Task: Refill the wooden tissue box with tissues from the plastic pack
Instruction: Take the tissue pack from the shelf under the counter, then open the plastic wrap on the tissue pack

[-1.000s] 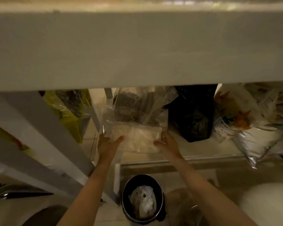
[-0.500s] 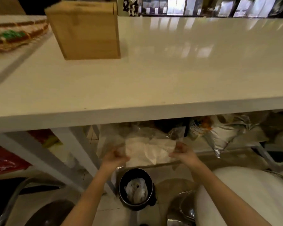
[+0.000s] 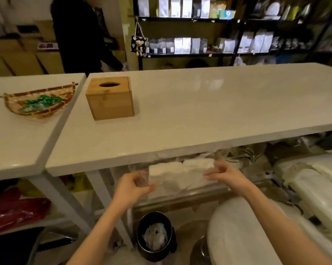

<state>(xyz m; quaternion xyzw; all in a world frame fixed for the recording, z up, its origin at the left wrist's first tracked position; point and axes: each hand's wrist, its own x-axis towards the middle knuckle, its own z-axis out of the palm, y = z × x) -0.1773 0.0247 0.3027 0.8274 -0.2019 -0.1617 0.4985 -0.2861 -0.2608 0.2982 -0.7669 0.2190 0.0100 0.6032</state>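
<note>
A square wooden tissue box with an oval slot on top stands on the white table, far left, lid closed. Below the table's front edge I hold a clear plastic pack of white tissues with both hands. My left hand grips its left end, my right hand its right end. The pack's top sits just under the table edge, and the hands are blurred.
A woven basket with green items lies on a second table to the left. A black bin with crumpled paper stands on the floor below my hands. Bags fill the shelf under the table. A person in dark clothes stands behind; shelves line the back.
The view has risen from under the table to above it. Both hands have lifted the tissue pack off the lower shelf up toward the table's front edge.
</note>
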